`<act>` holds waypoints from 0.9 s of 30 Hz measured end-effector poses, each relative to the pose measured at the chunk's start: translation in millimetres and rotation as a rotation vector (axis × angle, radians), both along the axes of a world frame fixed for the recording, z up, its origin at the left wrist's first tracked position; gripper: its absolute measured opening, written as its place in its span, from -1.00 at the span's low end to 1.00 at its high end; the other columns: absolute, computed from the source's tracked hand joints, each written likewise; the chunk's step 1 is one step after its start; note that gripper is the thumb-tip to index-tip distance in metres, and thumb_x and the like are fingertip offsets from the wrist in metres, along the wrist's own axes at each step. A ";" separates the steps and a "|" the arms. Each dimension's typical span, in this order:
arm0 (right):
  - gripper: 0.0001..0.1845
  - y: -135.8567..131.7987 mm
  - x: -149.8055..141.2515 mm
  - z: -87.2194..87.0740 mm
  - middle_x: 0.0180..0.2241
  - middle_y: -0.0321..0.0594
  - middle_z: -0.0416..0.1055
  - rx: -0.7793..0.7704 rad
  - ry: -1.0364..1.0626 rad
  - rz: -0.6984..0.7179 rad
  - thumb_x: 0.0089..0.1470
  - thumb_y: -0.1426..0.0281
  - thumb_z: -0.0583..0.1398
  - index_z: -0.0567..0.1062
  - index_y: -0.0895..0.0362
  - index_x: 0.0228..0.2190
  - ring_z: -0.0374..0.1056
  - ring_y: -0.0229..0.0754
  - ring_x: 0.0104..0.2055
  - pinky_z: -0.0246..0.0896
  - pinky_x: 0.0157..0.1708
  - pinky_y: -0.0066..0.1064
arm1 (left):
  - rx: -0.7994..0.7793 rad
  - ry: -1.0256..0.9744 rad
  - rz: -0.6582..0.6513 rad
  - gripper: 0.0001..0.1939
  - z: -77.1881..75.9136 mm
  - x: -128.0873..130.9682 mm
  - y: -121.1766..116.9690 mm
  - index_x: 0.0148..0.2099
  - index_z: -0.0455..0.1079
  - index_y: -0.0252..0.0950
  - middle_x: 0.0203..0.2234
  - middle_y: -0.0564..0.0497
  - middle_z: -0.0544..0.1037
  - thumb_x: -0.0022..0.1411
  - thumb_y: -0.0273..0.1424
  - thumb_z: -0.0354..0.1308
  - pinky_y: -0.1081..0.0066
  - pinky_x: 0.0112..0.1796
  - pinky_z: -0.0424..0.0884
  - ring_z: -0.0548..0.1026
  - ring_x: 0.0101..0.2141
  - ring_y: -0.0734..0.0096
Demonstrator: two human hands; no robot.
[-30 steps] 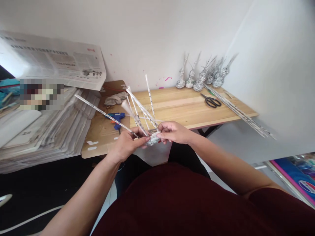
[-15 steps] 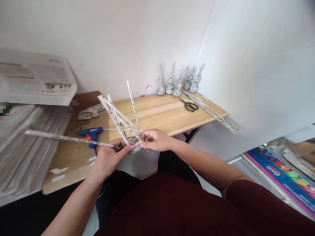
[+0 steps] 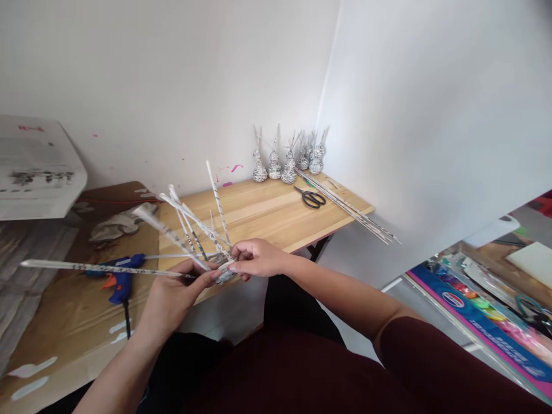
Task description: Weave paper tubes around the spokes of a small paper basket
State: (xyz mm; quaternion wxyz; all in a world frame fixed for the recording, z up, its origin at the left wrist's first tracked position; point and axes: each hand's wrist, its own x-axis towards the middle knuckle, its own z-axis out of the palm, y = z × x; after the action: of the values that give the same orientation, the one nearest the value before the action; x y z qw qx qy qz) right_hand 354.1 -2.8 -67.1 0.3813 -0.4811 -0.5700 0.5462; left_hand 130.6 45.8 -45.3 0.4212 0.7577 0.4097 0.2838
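Between my two hands is a small woven piece (image 3: 225, 275) of rolled newspaper, with several paper tubes (image 3: 186, 221) fanning up and out of it. My left hand (image 3: 181, 287) grips its left side, thumb pressed on the near rim. One long paper tube (image 3: 107, 268) sticks out leftward past that hand. On the right side, my right hand (image 3: 255, 259) pinches a paper tube at the rim with thumb and forefinger. The fingers partly hide the woven base.
On the wooden table (image 3: 259, 213) lie black-handled scissors (image 3: 313, 198) and loose paper tubes (image 3: 345, 204); several woven gourd-shaped pieces (image 3: 288, 168) stand by the wall. Leftward are a blue glue gun (image 3: 123, 279), a glove (image 3: 123, 223), cardboard (image 3: 81, 322) and a newspaper stack (image 3: 30, 276). A colourful box (image 3: 487, 322) is right.
The view has turned right, so the table things appear farther left and more of the right side shows. One upright tube has tilted leftward; both hands keep their hold on the woven piece.
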 end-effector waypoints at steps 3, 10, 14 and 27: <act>-0.69 2.5 6.3 2.1 -0.55 -0.41 0.44 -0.003 -0.005 -0.025 0.01 0.26 0.37 0.39 0.12 -0.31 0.41 -0.32 -0.51 0.34 -0.45 -0.49 | -0.028 0.008 -0.016 -0.61 6.3 10.5 3.8 -0.22 0.63 -0.26 -0.40 -0.03 0.68 0.01 -0.08 0.41 0.42 -0.33 0.45 0.57 -0.39 0.28; -0.80 8.1 17.8 11.3 -0.57 -0.38 0.44 0.064 -0.110 -0.054 0.10 0.30 0.29 0.40 0.13 -0.36 0.40 -0.32 -0.52 0.28 -0.45 -0.49 | -0.183 -0.098 -0.036 -0.64 5.6 26.8 8.1 -0.30 0.60 -0.30 -0.41 -0.03 0.64 -0.04 -0.13 0.45 0.38 -0.29 0.55 0.55 -0.38 0.31; -0.81 11.0 17.5 12.6 -0.58 -0.38 0.42 0.064 -0.126 -0.059 0.09 0.32 0.29 0.39 0.13 -0.38 0.40 -0.31 -0.53 0.27 -0.46 -0.48 | -0.268 -0.188 -0.017 -0.62 -2.1 30.7 9.6 -0.29 0.58 -0.31 -0.39 -0.03 0.62 -0.05 -0.12 0.47 0.34 -0.28 0.60 0.56 -0.38 0.32; -0.59 7.5 31.5 13.3 -0.49 -0.32 0.49 0.099 -0.100 0.044 0.16 0.32 0.26 0.46 0.23 0.01 0.45 -0.29 -0.46 0.35 -0.37 -0.44 | -0.044 -0.053 -0.057 -0.64 1.1 29.2 12.9 -0.27 0.54 -0.32 -0.43 -0.02 0.61 0.13 -0.09 0.32 0.38 -0.31 0.47 0.54 -0.40 0.30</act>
State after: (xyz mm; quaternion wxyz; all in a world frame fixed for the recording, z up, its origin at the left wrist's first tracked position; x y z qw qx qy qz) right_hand 385.7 4.7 -53.8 0.3635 -0.4758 -0.6251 0.5007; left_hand 159.8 58.6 -44.1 0.4564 0.7518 0.3830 0.2824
